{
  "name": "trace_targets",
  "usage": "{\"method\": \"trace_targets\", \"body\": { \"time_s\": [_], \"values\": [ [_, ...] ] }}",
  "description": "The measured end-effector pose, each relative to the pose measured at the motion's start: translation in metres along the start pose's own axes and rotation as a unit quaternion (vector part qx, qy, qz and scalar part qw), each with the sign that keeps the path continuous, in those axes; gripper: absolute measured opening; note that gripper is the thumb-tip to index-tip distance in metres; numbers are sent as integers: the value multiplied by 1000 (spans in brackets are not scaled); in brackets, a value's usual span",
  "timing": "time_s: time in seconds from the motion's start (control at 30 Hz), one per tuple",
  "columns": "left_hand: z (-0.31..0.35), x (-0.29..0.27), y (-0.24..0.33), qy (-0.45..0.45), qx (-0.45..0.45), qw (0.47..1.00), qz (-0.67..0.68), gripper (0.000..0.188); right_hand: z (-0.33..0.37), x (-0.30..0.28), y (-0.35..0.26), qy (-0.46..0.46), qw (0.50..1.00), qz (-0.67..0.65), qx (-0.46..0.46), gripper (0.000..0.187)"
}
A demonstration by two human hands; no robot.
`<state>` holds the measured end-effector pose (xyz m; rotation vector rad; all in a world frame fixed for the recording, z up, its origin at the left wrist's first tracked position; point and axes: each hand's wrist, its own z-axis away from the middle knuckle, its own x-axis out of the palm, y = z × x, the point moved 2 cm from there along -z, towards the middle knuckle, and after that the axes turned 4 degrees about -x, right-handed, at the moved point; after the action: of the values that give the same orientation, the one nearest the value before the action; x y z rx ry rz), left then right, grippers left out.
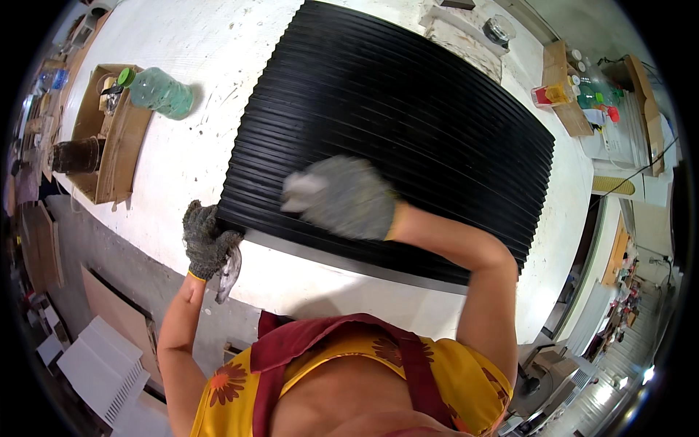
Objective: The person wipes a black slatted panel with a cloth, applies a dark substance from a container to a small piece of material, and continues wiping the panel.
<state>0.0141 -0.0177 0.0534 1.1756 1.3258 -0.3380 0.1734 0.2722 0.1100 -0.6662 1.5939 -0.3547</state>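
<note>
A large black ribbed panel [415,109] lies on the white worktable [218,44], its ribs running crosswise. My right hand [353,200], in a grey knit glove, is over the panel's near left part and smeared by motion. Its fingers are closed around a small whitish rag [302,191] at the panel's surface. At the near left corner of the panel is my left hand [207,240], in a dark grey knit glove with curled fingers. A greyish-white rag [230,275] hangs from it, beside the thumb.
A cardboard box [116,156] with a dark cup [77,155] stands at the left, beside a green-capped bottle [162,92]. At the far right are a glass jar [499,30] and a box of bottles [582,102]. White panels [102,368] lie below the table's left edge.
</note>
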Motion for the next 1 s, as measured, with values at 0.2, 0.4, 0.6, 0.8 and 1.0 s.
{"method": "trace_targets", "body": {
  "time_s": [0.2, 0.4, 0.6, 0.8, 1.0],
  "values": [
    [4, 6, -4, 42, 21, 999, 2, 48, -110, 0, 15, 76, 958, 262, -83, 19],
    [4, 4, -2, 18, 21, 1000, -7, 48, -7, -115, 179, 248, 821, 481, 180, 17],
    [2, 8, -3, -11, 15, 1000, 9, 45, 267, -210, 236, 181, 569, 505, 623, 39],
    [15, 12, -17, 44, 27, 999, 17, 48, 94, -148, 110, 161, 865, 432, 198, 29],
    [3, 10, -9, 64, 45, 996, 29, 47, -60, 48, -29, 69, 977, 175, -104, 25]
  ]
}}
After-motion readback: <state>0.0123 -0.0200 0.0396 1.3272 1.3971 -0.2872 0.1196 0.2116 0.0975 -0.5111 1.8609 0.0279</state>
